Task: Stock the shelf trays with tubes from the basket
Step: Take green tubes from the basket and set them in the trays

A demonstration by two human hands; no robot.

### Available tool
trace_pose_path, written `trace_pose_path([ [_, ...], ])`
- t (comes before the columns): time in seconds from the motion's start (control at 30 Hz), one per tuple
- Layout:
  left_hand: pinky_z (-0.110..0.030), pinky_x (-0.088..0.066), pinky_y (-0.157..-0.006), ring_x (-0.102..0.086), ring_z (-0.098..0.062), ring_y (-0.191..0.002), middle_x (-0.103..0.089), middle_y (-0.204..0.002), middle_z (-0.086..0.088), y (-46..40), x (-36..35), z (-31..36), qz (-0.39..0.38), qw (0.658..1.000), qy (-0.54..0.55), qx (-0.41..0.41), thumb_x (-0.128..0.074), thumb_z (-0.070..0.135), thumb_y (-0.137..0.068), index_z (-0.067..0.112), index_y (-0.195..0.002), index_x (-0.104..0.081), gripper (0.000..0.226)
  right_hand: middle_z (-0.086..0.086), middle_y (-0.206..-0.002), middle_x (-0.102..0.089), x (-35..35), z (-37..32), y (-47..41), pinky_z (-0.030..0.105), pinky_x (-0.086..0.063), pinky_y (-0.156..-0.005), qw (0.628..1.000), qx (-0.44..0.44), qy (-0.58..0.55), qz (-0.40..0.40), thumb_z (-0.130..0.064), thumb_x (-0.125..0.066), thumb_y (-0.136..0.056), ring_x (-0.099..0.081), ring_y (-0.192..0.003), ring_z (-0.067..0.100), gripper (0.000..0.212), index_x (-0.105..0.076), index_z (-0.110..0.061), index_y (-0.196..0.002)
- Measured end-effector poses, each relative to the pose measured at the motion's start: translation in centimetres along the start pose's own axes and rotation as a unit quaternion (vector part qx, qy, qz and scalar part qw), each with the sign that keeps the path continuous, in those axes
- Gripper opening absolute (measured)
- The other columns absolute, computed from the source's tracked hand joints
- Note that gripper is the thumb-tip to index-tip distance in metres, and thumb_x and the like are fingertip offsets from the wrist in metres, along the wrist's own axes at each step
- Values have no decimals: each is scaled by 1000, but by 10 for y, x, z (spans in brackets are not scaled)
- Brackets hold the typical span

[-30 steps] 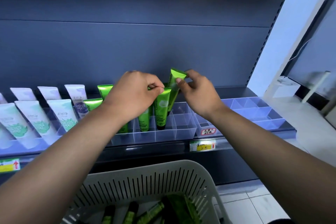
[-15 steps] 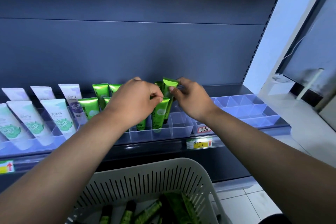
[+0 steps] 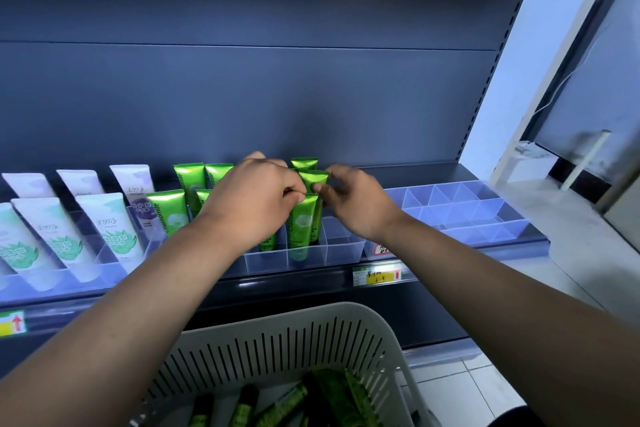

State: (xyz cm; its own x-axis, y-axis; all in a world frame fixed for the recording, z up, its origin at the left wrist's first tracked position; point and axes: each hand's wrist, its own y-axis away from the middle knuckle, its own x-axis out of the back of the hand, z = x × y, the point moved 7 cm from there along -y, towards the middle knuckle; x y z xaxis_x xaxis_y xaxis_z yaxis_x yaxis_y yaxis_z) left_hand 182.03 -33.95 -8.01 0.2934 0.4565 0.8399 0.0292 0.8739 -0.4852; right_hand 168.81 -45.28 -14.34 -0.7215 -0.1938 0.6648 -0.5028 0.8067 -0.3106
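Several bright green tubes stand cap-down in a clear divided shelf tray [image 3: 341,251]. My left hand [image 3: 256,199] is curled over the tray, its fingertips pinching the top edge of the front green tube [image 3: 304,218]. My right hand [image 3: 353,199] pinches the flat top of a second green tube [image 3: 313,177], which stands just behind the front one. A third green tube [image 3: 304,163] shows behind them. The grey slotted basket [image 3: 311,333] sits below at the bottom centre, with several dark green tubes [image 3: 277,406] lying in it.
White and mint tubes [image 3: 114,229] fill the tray slots on the left. More green tubes [image 3: 188,180] stand left of my hands. A blue divided tray [image 3: 464,215] with bare slots lies on the right. Price tags [image 3: 377,276] line the shelf edge. Tiled floor lies at lower right.
My right hand has lowered its green tube from above the tray down into a slot behind the front tube. My left hand has stayed on the front tube.
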Motion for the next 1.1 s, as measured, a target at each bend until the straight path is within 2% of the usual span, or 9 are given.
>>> trace_pose_path([
  [0.23,-36,-49,-78,-47,-18,-89,-66,-86,14,0,0,-1,0,1000,1,3,-69,31,-94,33,-95,-78,10,7,-89,-72,-7,0,3,49,-59,-74,999,-2,-23,-23,-43,-62,-99,-70,-82,34,16,-62,-28,-106],
  [0.4,-35,-48,-78,-46,-18,-90,-68,-89,12,0,1,-2,-1,1000,-2,10,-69,31,-94,32,-98,-79,11,2,-89,-69,-6,0,4,42,-58,-74,999,-3,-39,-30,-36,-62,-102,-63,-74,23,6,-60,-30,-102],
  [0.5,-35,-49,-79,-47,-17,-91,-68,-91,12,1,2,-4,0,1000,-5,16,-69,32,-94,33,-100,-78,11,8,-83,-67,-4,-5,6,42,-53,-73,999,-6,-16,-35,-35,-59,-104,-65,-77,32,19,-55,-31,-86],
  [0.6,-34,-48,-80,-46,-16,-93,-67,-92,12,2,3,-5,4,1000,-4,18,-69,31,-94,32,-103,-78,13,11,-72,-62,-1,-7,9,43,-53,-72,999,-18,-5,-45,-35,-55,-105,-64,-77,37,31,-54,-19,-79],
  [0.7,-33,-47,-80,-45,-16,-93,-65,-92,12,3,3,-4,6,1000,-7,17,-68,31,-95,32,-103,-78,12,3,-65,-57,0,-7,10,36,-46,-63,998,-25,-5,-50,-36,-55,-106,-55,-64,26,35,-53,-20,-75],
  [0.8,-32,-45,-80,-45,-15,-94,-65,-93,11,3,2,-3,4,1000,-9,13,-68,31,-95,32,-104,-77,12,-1,-61,-53,2,-9,12,31,-38,-57,998,-25,0,-51,-36,-56,-105,-44,-58,16,37,-53,-22,-72],
  [0.97,-34,-46,-82,-46,-15,-92,-66,-93,11,4,4,-3,0,1000,-4,7,-71,35,-93,31,-104,-77,14,-4,-60,-47,6,-11,12,32,-36,-58,999,-19,12,-48,-37,-58,-103,-40,-58,15,37,-54,-19,-71],
  [1.1,-33,-45,-85,-47,-17,-95,-66,-97,8,9,9,0,-2,1000,-12,2,-70,35,-94,30,-108,-75,16,-3,-62,-48,10,-15,15,32,-37,-60,999,-10,8,-49,-35,-57,-104,-41,-60,15,34,-57,-24,-72],
])
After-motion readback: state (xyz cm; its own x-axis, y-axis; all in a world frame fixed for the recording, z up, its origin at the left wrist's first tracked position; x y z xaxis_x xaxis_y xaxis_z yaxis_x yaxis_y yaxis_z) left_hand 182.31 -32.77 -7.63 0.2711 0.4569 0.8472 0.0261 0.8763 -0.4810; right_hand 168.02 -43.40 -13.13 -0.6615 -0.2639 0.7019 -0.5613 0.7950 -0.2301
